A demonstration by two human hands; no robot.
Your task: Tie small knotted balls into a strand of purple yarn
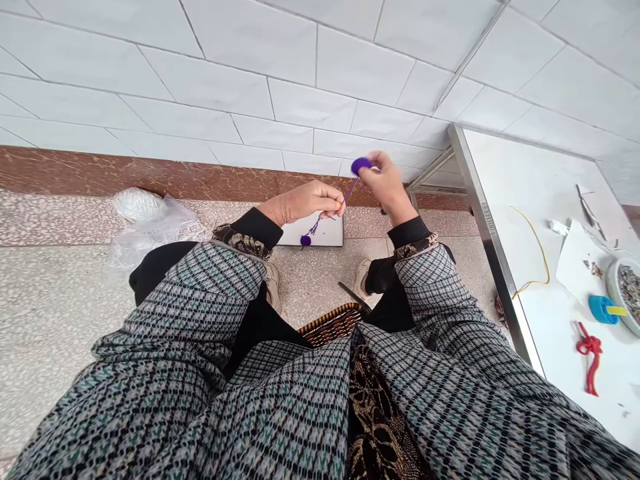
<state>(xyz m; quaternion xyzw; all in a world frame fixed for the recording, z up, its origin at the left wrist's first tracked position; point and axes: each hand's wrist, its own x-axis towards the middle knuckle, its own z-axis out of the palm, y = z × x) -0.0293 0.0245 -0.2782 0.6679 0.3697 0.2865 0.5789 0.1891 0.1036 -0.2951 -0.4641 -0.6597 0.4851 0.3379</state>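
Purple ball clamped in our right hand, upper centre; left hand pinches yarn. We should keep yarn evenly taut.

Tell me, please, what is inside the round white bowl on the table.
A heap of small greyish pieces shows in the bowl; they cover its bottom, which cannot be seen.

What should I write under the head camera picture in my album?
Right hand holding a purple yarn bundle, left hand pinching the purple strand that runs from it.
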